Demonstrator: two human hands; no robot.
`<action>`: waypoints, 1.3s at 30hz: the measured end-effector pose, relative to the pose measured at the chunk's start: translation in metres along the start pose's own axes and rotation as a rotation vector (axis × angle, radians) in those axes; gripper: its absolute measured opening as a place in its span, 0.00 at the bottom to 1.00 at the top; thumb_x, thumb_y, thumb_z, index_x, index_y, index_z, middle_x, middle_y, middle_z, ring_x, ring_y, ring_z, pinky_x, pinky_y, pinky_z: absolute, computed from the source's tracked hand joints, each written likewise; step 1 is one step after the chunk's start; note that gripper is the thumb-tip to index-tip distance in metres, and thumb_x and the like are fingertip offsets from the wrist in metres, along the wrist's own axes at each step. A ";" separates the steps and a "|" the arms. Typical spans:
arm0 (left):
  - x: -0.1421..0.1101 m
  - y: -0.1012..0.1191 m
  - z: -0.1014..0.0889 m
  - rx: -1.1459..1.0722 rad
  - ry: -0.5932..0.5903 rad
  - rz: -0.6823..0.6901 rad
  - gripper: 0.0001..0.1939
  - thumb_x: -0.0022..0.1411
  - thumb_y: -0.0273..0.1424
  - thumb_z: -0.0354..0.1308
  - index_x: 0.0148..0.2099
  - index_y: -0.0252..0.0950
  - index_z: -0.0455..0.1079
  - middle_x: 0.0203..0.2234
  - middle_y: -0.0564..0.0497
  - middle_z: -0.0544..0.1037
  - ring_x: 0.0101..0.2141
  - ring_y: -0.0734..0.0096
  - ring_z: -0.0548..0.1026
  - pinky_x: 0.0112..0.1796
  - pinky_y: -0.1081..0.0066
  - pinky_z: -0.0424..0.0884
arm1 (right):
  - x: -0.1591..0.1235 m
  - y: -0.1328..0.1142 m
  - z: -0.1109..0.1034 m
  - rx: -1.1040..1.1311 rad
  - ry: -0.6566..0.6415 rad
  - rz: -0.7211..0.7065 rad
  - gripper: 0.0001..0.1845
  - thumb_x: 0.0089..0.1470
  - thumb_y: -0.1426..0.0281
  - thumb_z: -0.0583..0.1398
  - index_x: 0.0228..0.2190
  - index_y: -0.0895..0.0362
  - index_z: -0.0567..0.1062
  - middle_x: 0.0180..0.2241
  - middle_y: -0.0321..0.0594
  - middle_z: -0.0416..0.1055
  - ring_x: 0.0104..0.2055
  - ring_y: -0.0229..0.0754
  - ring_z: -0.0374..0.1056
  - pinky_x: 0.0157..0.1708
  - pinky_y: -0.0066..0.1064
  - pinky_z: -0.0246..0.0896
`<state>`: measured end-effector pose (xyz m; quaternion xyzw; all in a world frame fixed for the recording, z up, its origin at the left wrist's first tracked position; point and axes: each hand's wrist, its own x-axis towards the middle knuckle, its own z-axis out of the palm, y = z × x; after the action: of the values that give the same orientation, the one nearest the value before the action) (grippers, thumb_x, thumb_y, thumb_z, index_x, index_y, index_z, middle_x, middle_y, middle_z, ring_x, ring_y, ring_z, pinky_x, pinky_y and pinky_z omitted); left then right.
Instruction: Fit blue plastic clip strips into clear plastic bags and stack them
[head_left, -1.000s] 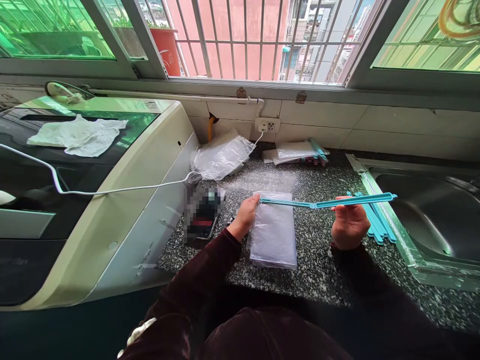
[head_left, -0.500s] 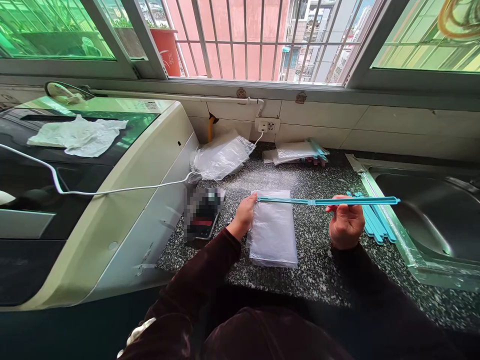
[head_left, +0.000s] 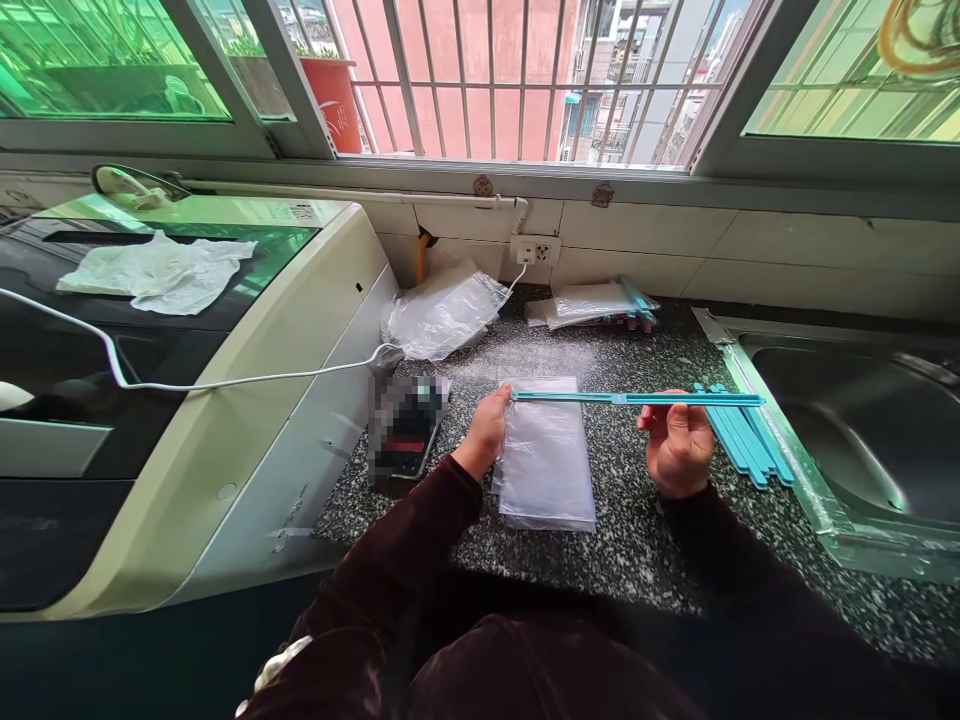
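A long, thin light-blue bag sealing clip [head_left: 574, 398] is stretched out nearly level, with a joint near its middle. My left hand [head_left: 489, 428] pinches its left end, above the upper edge of a stack of clear plastic bags [head_left: 546, 465] on the counter. My right hand [head_left: 679, 448] is closed around the clip's right half, thumb toward me, and the clip's far tip sticks out beyond it. Just right of that hand lies a bundle of more light-blue clips [head_left: 742, 440], partly hidden behind the fingers.
Speckled dark counter [head_left: 630, 540]. A steel sink [head_left: 847, 420] is on the right. Another pile of plastic bags [head_left: 446, 310] and a bundle of clipped bags [head_left: 592, 303] lie by the wall. On the left are a phone [head_left: 409, 430], a white cable [head_left: 300, 377] and a large appliance [head_left: 300, 330].
The clip's right tip has moved left and its right half lies more in line with the left half. My right hand has shifted slightly left; my left hand has barely moved.
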<state>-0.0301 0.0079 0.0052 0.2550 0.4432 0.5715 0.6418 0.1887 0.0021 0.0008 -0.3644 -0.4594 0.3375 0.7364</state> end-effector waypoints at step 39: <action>0.004 -0.006 -0.005 0.050 -0.131 0.013 0.18 0.44 0.46 0.61 0.26 0.34 0.71 0.21 0.49 0.75 0.33 0.61 0.74 0.33 0.68 0.68 | 0.007 -0.004 -0.012 -0.666 -0.492 -0.422 0.06 0.49 0.65 0.62 0.29 0.55 0.73 0.28 0.40 0.73 0.28 0.40 0.68 0.24 0.31 0.65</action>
<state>-0.0314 0.0094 -0.0028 0.3107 0.4124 0.5467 0.6592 0.2030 0.0026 0.0034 -0.3887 -0.7680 0.0906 0.5009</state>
